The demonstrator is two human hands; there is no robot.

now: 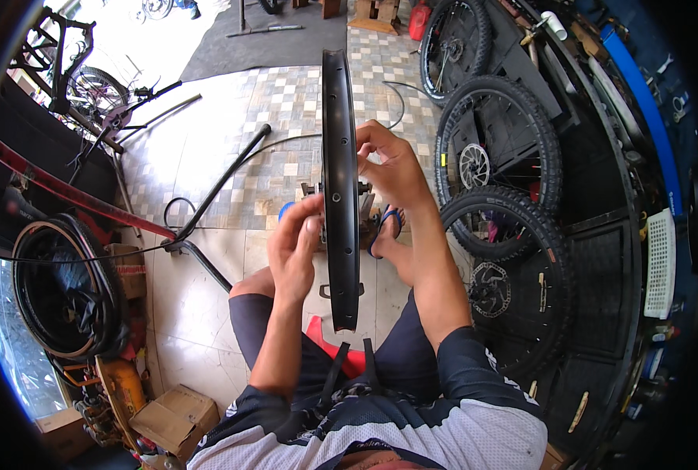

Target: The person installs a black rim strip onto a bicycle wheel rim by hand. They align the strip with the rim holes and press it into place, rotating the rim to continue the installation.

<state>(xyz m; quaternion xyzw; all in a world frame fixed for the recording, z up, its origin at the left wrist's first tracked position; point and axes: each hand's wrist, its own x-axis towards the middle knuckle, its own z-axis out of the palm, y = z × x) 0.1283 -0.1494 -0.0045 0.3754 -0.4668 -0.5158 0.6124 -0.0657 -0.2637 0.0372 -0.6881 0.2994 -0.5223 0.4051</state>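
A black bicycle wheel rim (339, 258) stands upright and edge-on before me, with several holes along its bare outer face. It has no tyre on it. Parts of a hub or stand show behind it on both sides. My left hand (292, 254) is at its left side, fingers stretched toward the rim and thumb apart; the fingertips lie at its edge, partly hidden. On the right side, my right hand (392, 166) is closed in a pinch, with finger and thumb tips next to the rim. Whatever it pinches is hidden.
Several wheels with knobbly tyres (549, 133) lean along the right, below a tool-laden bench. A black metal stand (224, 176) with a cable is on the tiled floor to the left. Tyres (32, 313) and a cardboard box (175, 419) are at lower left. My sandalled foot (388, 227) is beyond the rim.
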